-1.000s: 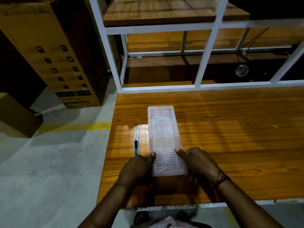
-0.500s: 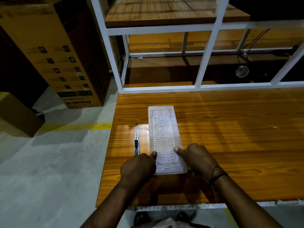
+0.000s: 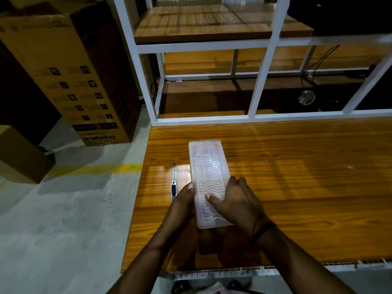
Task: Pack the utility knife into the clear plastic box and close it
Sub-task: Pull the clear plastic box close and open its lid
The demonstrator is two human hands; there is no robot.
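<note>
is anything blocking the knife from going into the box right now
Yes: the box has its lid on, and both hands rest on it, the left hand at its left edge, the right hand on top. The knife lies on the table just left of the box.

1. Setting: a warehouse or workshop packing area.
2. Floor: bare grey concrete floor marked with a painted yellow line.
3. Storage: a tall brown cardboard shipping carton, printed with handling icons, stands on the floor.
4. Furniture: a white metal-frame rack with wooden shelves stands behind the orange-brown wood-grain table.
</note>
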